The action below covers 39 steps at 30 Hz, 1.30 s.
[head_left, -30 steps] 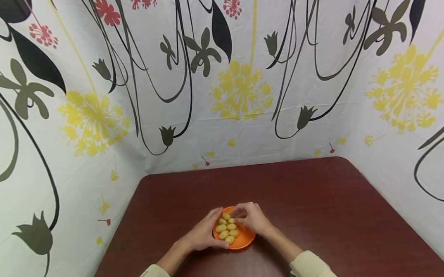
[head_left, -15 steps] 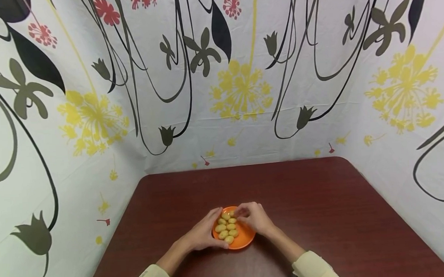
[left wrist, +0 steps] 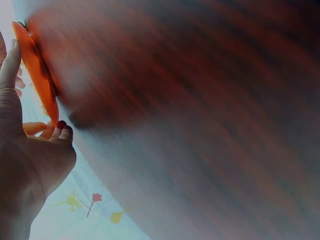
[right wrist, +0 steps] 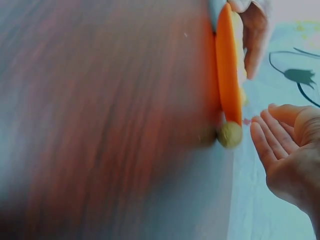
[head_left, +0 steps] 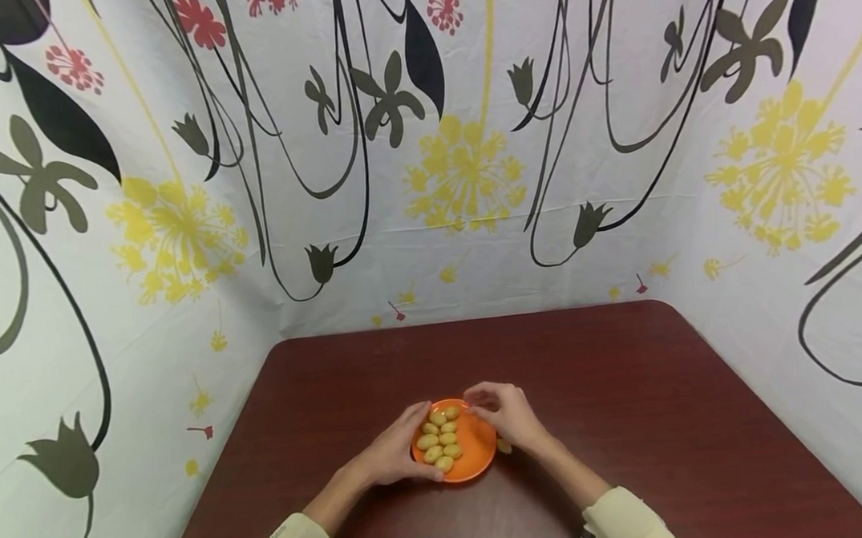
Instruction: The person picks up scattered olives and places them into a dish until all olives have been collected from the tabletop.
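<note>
A small orange plate (head_left: pixel 475 452) stands on the dark red table, its left half covered by several small yellow-green oval fruits (head_left: pixel 438 441). My left hand (head_left: pixel 394 451) holds the plate's left rim, thumb at the near edge and fingers round the far side. Over the plate's far right rim is my right hand (head_left: pixel 508 416), fingers loosely bent and nothing between them. One loose fruit (right wrist: pixel 230 134) lies on the table against the plate's right edge, partly hidden by the right hand in the head view. The right wrist view shows that hand's fingers apart from it.
The dark red tabletop (head_left: pixel 625 405) spreads out around the plate. A white cloth (head_left: pixel 468 283) printed with flowers and vines hangs behind the table and along both sides. Pale sleeves (head_left: pixel 622 517) cover both forearms.
My right hand has moved right, off the fruits toward the plate's far right rim. A loose fruit now shows beside the plate on the right. The left hand keeps its place.
</note>
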Available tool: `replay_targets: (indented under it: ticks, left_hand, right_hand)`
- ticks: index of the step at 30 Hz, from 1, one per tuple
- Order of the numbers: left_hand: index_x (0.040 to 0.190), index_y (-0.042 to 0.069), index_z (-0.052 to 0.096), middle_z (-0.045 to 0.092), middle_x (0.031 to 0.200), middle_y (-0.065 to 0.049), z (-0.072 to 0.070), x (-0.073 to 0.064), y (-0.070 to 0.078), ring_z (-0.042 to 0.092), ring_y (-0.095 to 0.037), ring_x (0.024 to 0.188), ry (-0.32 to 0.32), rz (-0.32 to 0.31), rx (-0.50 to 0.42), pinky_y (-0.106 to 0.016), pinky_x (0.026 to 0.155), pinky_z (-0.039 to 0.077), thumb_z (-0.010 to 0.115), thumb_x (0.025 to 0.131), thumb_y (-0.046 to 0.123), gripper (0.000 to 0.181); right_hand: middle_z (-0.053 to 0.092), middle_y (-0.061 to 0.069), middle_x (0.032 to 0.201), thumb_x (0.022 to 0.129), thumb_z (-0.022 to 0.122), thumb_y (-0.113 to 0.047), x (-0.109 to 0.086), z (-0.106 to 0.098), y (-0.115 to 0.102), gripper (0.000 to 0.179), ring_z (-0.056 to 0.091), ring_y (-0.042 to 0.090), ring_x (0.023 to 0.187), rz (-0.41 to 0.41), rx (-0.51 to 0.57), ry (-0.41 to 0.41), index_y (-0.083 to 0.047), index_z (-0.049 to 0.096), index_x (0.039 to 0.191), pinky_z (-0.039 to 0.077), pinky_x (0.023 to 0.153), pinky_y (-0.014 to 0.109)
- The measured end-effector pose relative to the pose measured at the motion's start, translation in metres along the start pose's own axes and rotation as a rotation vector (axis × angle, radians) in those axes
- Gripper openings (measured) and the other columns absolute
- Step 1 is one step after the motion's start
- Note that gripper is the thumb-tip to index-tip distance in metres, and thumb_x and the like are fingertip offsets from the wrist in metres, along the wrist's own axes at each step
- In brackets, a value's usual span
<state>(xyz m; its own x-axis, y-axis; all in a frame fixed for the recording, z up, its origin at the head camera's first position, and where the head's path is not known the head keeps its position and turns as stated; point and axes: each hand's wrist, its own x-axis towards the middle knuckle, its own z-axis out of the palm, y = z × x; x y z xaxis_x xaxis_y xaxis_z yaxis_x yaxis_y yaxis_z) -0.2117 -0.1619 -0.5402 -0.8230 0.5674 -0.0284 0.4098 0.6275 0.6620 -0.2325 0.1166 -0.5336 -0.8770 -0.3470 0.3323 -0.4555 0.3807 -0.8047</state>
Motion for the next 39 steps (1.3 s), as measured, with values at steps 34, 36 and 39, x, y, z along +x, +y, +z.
replay_targets:
  ticks: [34, 36, 39]
  left_hand:
    - [0.171, 0.009, 0.021, 0.022, 0.174, -0.011, -0.002, 0.000, 0.003, 0.028, -0.031, 0.157, -0.008, -0.011, -0.014, -0.060, 0.120, 0.032, 0.090, 0.082, 0.055, 0.122]
    - [0.171, 0.008, 0.021, 0.022, 0.174, -0.011, -0.002, -0.001, 0.004, 0.028, -0.031, 0.157, -0.010, -0.016, -0.014, -0.060, 0.120, 0.032, 0.090, 0.082, 0.055, 0.121]
    - [0.170, 0.008, 0.021, 0.022, 0.174, -0.011, -0.003, -0.001, 0.005, 0.029, -0.031, 0.157, -0.012, -0.018, -0.013, -0.060, 0.120, 0.032, 0.090, 0.083, 0.055, 0.121]
  right_hand:
    - [0.080, 0.013, 0.104, 0.089, 0.086, -0.004, -0.052, -0.038, 0.010, 0.023, 0.078, 0.029, 0.097, 0.107, 0.037, -0.141, 0.002, 0.081, 0.111, 0.062, 0.080, 0.031]
    - [0.081, 0.011, 0.102, 0.090, 0.086, -0.007, -0.052, -0.038, 0.010, 0.021, 0.079, 0.027, 0.095, 0.110, 0.029, -0.138, 0.001, 0.082, 0.109, 0.062, 0.079, 0.030]
    - [0.081, 0.009, 0.100, 0.091, 0.086, -0.009, -0.052, -0.038, 0.009, 0.020, 0.079, 0.025, 0.094, 0.109, 0.018, -0.137, 0.000, 0.082, 0.108, 0.062, 0.078, 0.029]
